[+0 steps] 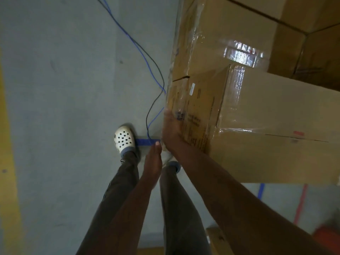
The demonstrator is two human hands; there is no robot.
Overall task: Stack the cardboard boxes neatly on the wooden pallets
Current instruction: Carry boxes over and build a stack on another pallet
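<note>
Now right hand (170, 129) presses flat against cardboard box (276, 111), left hand (152, 161) straight-fingered, empty.

Floor (55, 107): grey concrete, smooth, faint scuffs. A yellow stripe (7, 162) runs along its left edge. A blue cable (128, 39) and a black cable (156, 70) trail down across it from the top, crossing each other. Short blue tape (145, 142) strip lies flat on it. Lower right: red line (299, 203) beside a blue line (260, 190). Light dim.
</note>
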